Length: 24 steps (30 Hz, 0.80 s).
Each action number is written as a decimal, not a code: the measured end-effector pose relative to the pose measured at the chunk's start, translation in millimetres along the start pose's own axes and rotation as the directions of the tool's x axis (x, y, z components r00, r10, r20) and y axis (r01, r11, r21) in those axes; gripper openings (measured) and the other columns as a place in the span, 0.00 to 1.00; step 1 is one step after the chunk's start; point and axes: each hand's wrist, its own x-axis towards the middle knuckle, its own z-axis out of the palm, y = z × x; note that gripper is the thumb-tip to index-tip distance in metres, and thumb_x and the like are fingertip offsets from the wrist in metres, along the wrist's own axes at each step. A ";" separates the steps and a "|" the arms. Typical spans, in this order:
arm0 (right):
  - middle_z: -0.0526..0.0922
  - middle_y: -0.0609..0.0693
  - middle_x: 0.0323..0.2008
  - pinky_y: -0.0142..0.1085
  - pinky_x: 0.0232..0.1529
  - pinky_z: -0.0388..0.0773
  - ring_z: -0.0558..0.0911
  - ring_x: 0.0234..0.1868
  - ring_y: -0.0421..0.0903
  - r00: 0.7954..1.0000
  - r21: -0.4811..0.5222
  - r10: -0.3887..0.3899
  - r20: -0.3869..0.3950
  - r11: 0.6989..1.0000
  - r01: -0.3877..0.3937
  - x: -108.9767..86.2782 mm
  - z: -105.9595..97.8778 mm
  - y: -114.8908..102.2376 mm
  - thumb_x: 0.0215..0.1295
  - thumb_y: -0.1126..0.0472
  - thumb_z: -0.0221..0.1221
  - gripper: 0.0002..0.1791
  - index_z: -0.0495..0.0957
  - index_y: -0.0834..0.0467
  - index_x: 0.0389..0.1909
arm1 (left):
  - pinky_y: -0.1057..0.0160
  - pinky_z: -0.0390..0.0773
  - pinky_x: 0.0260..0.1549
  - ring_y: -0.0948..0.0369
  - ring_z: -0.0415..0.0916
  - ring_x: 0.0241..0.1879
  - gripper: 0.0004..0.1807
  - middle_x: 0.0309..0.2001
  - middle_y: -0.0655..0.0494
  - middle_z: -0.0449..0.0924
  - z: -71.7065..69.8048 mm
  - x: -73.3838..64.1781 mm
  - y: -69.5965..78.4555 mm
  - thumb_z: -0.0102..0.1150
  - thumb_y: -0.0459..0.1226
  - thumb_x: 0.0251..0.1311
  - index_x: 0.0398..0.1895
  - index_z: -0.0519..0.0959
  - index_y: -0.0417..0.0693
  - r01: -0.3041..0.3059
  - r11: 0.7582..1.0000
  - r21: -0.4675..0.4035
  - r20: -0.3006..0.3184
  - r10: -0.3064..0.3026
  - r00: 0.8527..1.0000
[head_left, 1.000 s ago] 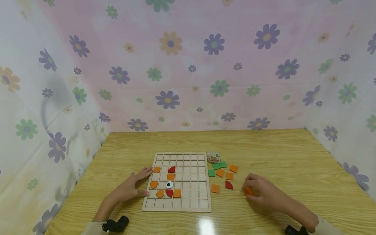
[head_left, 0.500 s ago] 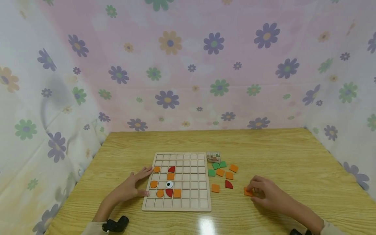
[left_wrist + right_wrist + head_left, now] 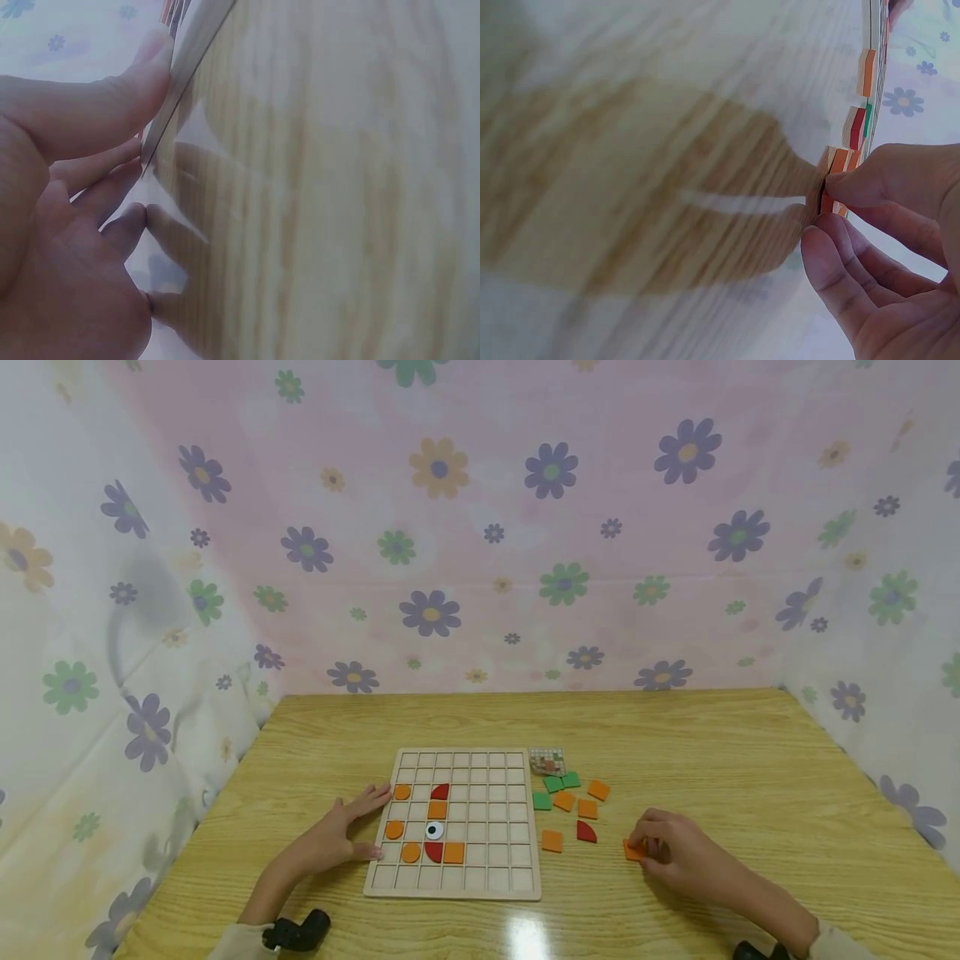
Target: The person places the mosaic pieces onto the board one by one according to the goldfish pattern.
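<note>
In the head view my right hand pinches an orange square tile at the table's right side, fingers partly covering it. The right wrist view has thumb and fingertips at that orange tile, low over the table. My left hand rests at the left edge of a wooden grid board, thumb and fingers spread and touching its rim. On the board lie several orange circles, two orange squares, two red quarter-circles and a white eye disc. The left wrist view shows my left hand against the board's edge.
Right of the board lie several loose orange squares, several green tiles and a red quarter-circle. A small pattern card sits by the board's upper right corner. A flowered cloth stands behind the table.
My right hand has shifted slightly right and down, and the tile that was mostly hidden in its fingers now shows flatter at the table. The left hand and board have not moved.
</note>
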 end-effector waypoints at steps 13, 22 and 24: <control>0.74 0.41 0.30 0.27 0.20 0.73 0.70 0.25 0.32 0.999 -0.002 0.036 0.020 0.999 -0.036 13.2 -1.2 -8.9 0.48 0.75 0.61 0.13 0.80 0.54 0.30 | 0.33 0.25 0.61 0.43 0.38 0.72 0.47 0.73 0.46 0.49 -1.1 -0.2 -1.7 0.69 0.45 0.50 0.73 0.57 0.45 -0.026 1.000 -0.007 0.004 0.026 1.000; 0.75 0.42 0.30 0.27 0.22 0.76 0.72 0.27 0.33 1.000 0.047 -0.006 0.014 0.999 0.005 25.5 1.3 -20.1 0.48 0.77 0.60 0.14 0.80 0.56 0.32 | 0.32 0.26 0.61 0.42 0.39 0.72 0.46 0.73 0.46 0.50 -0.8 -0.4 -1.8 0.69 0.45 0.51 0.72 0.57 0.45 -0.025 1.000 -0.004 0.005 0.025 1.000; 0.75 0.43 0.31 0.27 0.23 0.77 0.72 0.28 0.33 1.000 0.061 -0.003 0.023 0.998 0.002 28.6 1.4 -23.0 0.48 0.76 0.60 0.13 0.80 0.56 0.32 | 0.32 0.27 0.61 0.43 0.39 0.72 0.47 0.73 0.46 0.50 -0.6 -0.1 -2.3 0.69 0.45 0.51 0.72 0.57 0.45 -0.024 1.000 -0.005 0.006 0.024 1.000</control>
